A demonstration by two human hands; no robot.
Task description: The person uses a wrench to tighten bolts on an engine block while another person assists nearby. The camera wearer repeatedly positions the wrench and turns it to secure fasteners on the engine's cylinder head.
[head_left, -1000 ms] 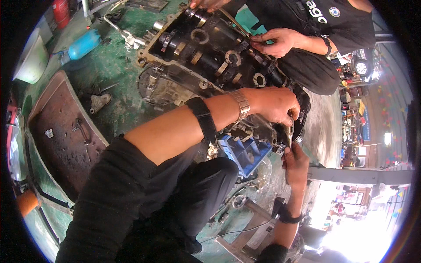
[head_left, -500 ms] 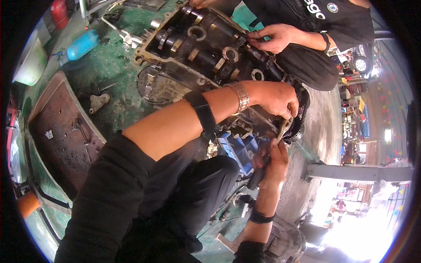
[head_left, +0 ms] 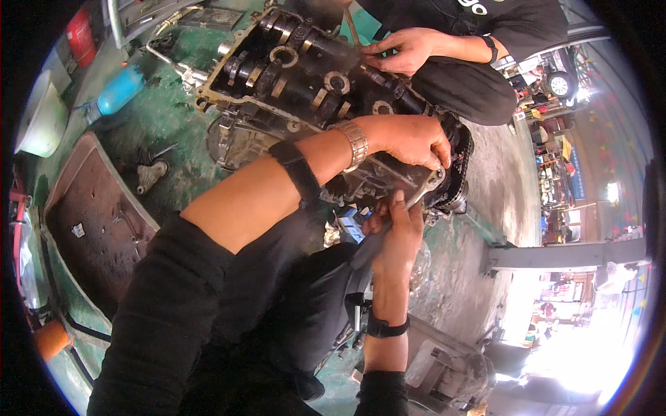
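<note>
Both hands work apart: my left hand (head_left: pixel 413 139) grips the engine block (head_left: pixel 305 90), my right hand (head_left: pixel 395 232) clamps a wrench (head_left: pixel 416 197).

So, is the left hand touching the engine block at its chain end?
Touching. The head view shows the left hand laid over the near edge of the engine block, fingers curled onto the metal with no gap. The right hand holds a tool just below.

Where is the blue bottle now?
In the head view, the blue bottle lies at upper left on the green floor, left of the engine block.
</note>
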